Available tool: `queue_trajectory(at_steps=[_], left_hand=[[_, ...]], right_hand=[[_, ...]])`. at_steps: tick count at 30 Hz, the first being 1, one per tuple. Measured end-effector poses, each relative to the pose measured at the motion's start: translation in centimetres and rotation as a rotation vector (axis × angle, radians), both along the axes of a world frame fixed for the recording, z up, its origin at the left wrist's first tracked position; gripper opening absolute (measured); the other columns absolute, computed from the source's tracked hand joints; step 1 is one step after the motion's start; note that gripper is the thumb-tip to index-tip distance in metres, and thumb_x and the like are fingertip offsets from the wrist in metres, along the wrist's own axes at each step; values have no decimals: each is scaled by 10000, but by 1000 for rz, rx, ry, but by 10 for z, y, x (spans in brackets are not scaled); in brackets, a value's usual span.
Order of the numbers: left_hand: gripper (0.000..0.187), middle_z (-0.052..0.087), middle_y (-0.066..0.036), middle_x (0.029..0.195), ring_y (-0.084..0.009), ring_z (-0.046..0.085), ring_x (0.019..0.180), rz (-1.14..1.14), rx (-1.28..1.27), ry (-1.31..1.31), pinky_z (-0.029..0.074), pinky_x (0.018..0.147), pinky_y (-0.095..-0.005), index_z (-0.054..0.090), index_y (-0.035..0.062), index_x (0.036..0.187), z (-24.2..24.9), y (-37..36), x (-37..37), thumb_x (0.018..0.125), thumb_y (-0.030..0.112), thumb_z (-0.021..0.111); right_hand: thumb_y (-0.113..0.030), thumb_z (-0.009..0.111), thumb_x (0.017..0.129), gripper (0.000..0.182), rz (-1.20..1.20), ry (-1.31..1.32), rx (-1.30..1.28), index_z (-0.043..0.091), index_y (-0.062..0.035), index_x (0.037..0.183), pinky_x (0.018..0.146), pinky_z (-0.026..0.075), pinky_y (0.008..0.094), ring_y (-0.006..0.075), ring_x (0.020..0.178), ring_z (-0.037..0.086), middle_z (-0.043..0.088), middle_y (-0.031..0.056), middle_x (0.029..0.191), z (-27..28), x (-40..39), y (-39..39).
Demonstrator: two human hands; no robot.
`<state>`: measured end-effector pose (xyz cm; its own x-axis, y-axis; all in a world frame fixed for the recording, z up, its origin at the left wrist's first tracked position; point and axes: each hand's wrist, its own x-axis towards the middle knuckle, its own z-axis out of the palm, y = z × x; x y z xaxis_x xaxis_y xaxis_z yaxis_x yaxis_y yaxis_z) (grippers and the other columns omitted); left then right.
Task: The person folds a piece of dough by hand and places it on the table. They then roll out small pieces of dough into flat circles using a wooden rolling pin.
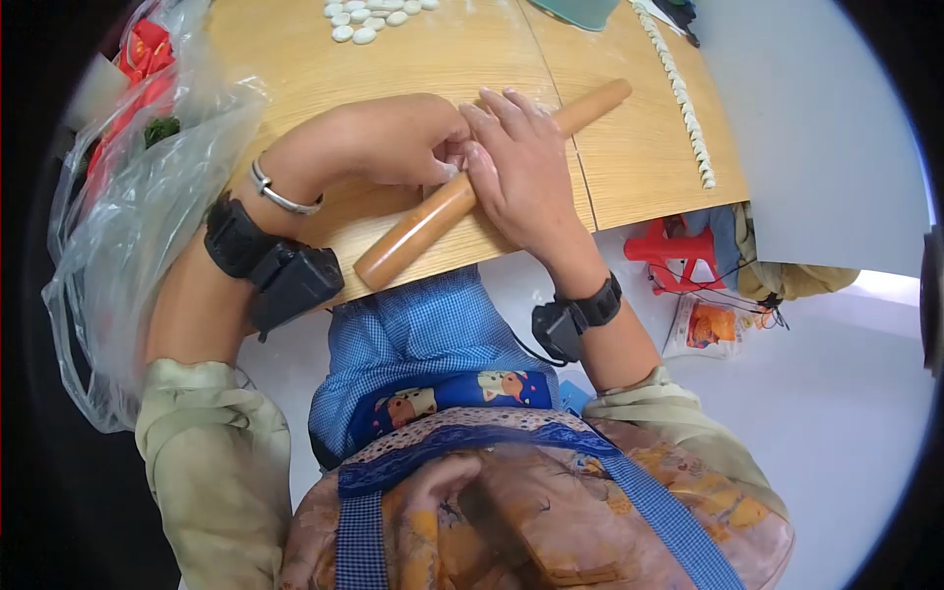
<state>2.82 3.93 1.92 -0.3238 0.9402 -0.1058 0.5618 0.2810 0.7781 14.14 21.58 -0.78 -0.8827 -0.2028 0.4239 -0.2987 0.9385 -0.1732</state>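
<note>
A wooden rolling pin point(418, 233) lies slantwise over the table's front edge, its far end pointing to the upper right. My right hand point(521, 162) covers the pin's middle, with its fingers reaching over it and its thumb along the near side. Close against it, my left hand point(438, 143) has its fingers bent and pressed together beside the pin. A whitish bit shows at the left fingertips, too hidden to name. Flattened white dough pieces point(364, 35) sit at the top of the table.
The wooden table point(324, 84) bears a long row of small white dough pieces point(678, 93) at right and a green item point(580, 10) at the top. Clear plastic bags point(177, 216) hang at left. A red stool point(678, 254) and a printed bag point(710, 326) stand below right.
</note>
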Motion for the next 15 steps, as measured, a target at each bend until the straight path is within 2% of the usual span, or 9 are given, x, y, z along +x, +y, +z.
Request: queue_trajectory(at_steps=[5, 7, 9, 15], left_hand=[[165, 650, -107, 710, -163, 613, 613, 1, -2, 52, 496, 593, -311, 643, -35, 911, -3, 2, -1, 825, 103, 672], [137, 653, -87, 708, -140, 616, 588, 140, -37, -306, 504, 567, -281, 634, -15, 892, -2, 1, -2, 825, 99, 669], [125, 650, -77, 703, -130, 619, 583, 125, -32, -289, 509, 559, -271, 624, -12, 884, 0, 1, -1, 839, 99, 660], [164, 637, -64, 682, -126, 632, 583, 105, -76, -300, 522, 560, -271, 625, -20, 867, 7, 0, -3, 909, 135, 594]], right_hand=[[-258, 536, 962, 412, -28, -47, 2, 605, -64, 1319, 1178, 275, 549, 387, 1373, 443, 548, 179, 1407, 5, 36, 10], [-261, 531, 967, 418, -44, -51, 10, 599, -65, 1329, 1188, 261, 546, 383, 1381, 438, 545, 179, 1412, 5, 44, 12], [-271, 525, 975, 432, -46, -64, 12, 589, -55, 1343, 1197, 246, 542, 384, 1390, 431, 532, 187, 1431, 4, 46, 13], [-271, 522, 976, 411, -28, -20, 27, 604, -10, 1283, 1160, 305, 547, 391, 1346, 474, 562, 209, 1384, 4, 20, 3]])
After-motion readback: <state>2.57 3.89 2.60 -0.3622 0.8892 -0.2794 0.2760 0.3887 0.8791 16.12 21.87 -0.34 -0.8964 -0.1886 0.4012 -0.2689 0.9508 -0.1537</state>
